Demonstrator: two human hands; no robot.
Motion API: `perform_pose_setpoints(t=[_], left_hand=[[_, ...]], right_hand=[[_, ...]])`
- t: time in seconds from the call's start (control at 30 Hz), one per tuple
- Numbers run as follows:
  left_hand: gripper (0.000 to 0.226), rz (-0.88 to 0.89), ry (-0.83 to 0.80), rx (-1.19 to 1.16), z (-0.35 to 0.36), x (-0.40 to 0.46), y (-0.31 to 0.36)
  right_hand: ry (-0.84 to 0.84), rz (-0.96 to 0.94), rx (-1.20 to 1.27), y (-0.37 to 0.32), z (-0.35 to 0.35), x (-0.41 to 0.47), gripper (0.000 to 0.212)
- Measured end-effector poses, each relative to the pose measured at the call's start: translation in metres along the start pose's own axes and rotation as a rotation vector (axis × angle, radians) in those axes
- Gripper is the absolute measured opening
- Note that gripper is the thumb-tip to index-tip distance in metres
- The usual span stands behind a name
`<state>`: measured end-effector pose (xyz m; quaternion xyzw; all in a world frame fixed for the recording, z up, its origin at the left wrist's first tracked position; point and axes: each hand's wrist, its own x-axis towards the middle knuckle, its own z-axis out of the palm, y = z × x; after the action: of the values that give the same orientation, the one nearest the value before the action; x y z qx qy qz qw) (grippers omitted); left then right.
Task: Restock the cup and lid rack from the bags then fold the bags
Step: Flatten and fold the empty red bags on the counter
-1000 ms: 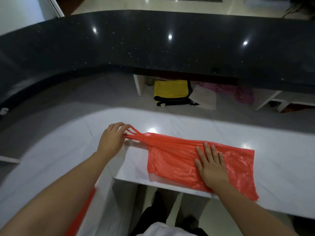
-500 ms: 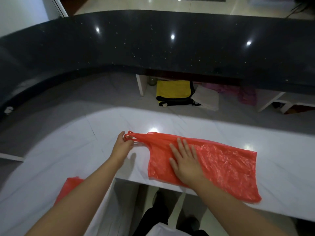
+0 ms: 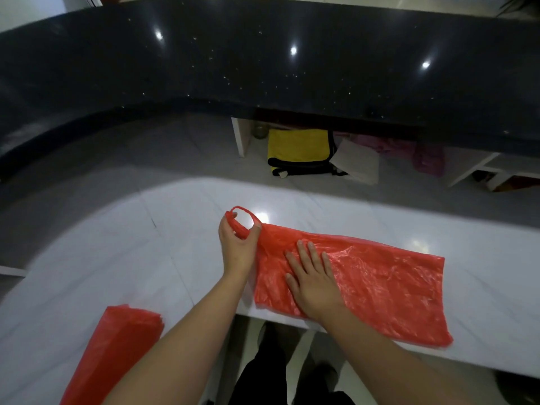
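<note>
On white counter [image 3: 117,258], left hand [image 3: 238,244] pinching bag handles [image 3: 244,222]; right hand [image 3: 314,277] flattening red bag [image 3: 388,287]

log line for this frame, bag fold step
phase: folding | left hand: pinches handles | right hand: flat on red bag | white counter

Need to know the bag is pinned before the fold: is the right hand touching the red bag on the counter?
Touching. The head view shows the right hand lying flat, fingers spread, on the red bag, with no gap between them.
</note>
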<state>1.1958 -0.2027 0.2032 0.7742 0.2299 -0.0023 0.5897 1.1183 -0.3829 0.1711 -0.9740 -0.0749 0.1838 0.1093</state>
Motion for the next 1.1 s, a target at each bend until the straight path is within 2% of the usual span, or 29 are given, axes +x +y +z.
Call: perform_pose_setpoints(t=[0.1, 0.23, 0.33, 0.4, 0.47, 0.53, 0.57, 0.63, 0.73, 0.8, 0.87, 0.93, 1.03, 1.1], left_hand=[[0.059, 0.01, 0.015, -0.07, 0.005, -0.004, 0.002], [0.065, 0.049, -0.015, -0.031, 0.017, -0.013, 0.008], [0.074, 0.237, -0.215, 0.212, 0.023, -0.023, 0.009], [0.075, 0.453, -0.319, 0.402, 0.024, -0.023, 0.003], [0.074, 0.686, -0.361, 0.68, 0.028, -0.019, -0.006], [0.07, 0.746, -0.413, 0.885, 0.033, -0.016, -0.011], [0.07, 0.749, -0.459, 0.967, 0.035, -0.015, -0.014], [0.071, 0.782, -0.542, 1.081, 0.039, -0.014, -0.019], [0.075, 0.814, -0.611, 1.164, 0.042, -0.013, -0.026], [0.079, 0.827, -0.658, 1.177, 0.041, -0.012, -0.027], [0.08, 0.796, -0.723, 1.097, 0.038, -0.011, -0.025], [0.075, 0.674, -0.697, 0.875, 0.034, -0.013, -0.021], [0.052, 0.326, -0.36, 0.519, 0.032, -0.021, -0.009], [0.029, 0.084, -0.236, 0.361, 0.035, -0.02, 0.004]], right_hand=[[0.02, 0.003, 0.009, 0.0, 0.002, 0.0, 0.063], [0.032, -0.01, 0.037, 0.0, 0.002, 0.003, 0.062], [0.021, -0.045, 0.111, 0.007, -0.002, 0.004, 0.059], [0.039, -0.066, 0.295, 0.014, -0.008, 0.0, 0.056], [0.133, 0.027, 0.582, 0.02, -0.016, -0.008, 0.052], [0.305, 0.164, 0.777, 0.028, -0.022, -0.017, 0.049], [0.354, 0.199, 0.781, 0.032, -0.025, -0.021, 0.049], [0.347, 0.165, 0.621, 0.039, -0.026, -0.029, 0.053], [0.215, -0.041, 0.247, 0.043, -0.021, -0.032, 0.058], [0.118, -0.119, 0.11, 0.042, -0.013, -0.028, 0.058], [0.055, -0.12, 0.034, 0.042, -0.007, -0.024, 0.059], [0.042, -0.093, 0.004, 0.042, -0.003, -0.022, 0.06], [0.04, -0.081, 0.012, 0.042, -0.001, -0.016, 0.062], [0.042, -0.101, 0.006, 0.043, -0.004, -0.008, 0.061]])
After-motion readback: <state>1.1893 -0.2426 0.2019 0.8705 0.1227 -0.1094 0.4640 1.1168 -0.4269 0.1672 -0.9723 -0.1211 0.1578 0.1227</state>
